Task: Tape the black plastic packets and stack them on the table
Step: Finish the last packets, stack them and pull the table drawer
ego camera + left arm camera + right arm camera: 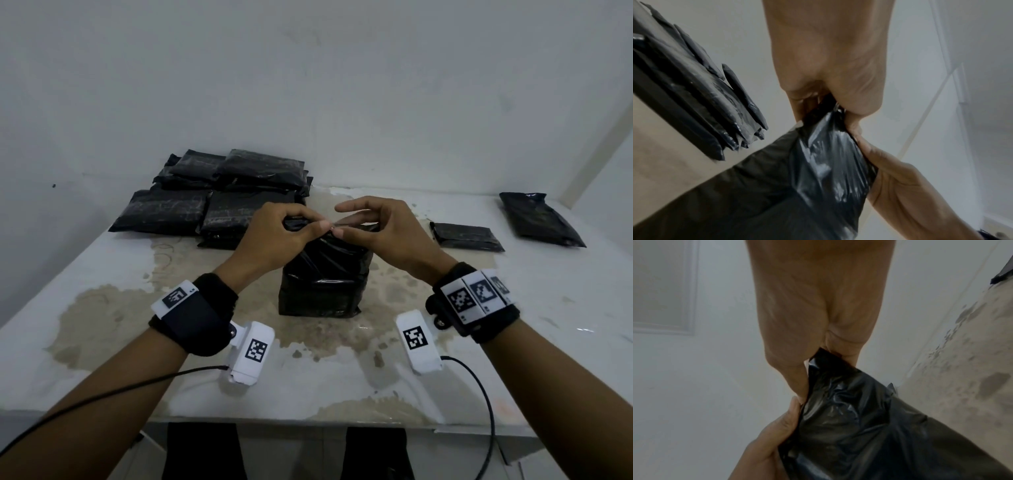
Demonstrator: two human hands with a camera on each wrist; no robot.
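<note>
Pinching upright black packet (323, 274) mid-tabletop (445, 359): left hand (274, 236) fingers curled on its gathered top, right hand (380, 229) pinching beside | risk: loose plastic slips, neck reopens, packet topples.

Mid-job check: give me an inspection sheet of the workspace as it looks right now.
Surface: white table, brown stains over its middle.
Job's things: upright black packet at centre; stack of packets far left; two packets lying far right.
Clutter: nothing seen.
Grippers: left hand grips the packet's top; right hand pinches it, fingers partly spread.
Cables: black wrist-camera leads hang off the near edge.
Surroundings: plain white wall.
</note>
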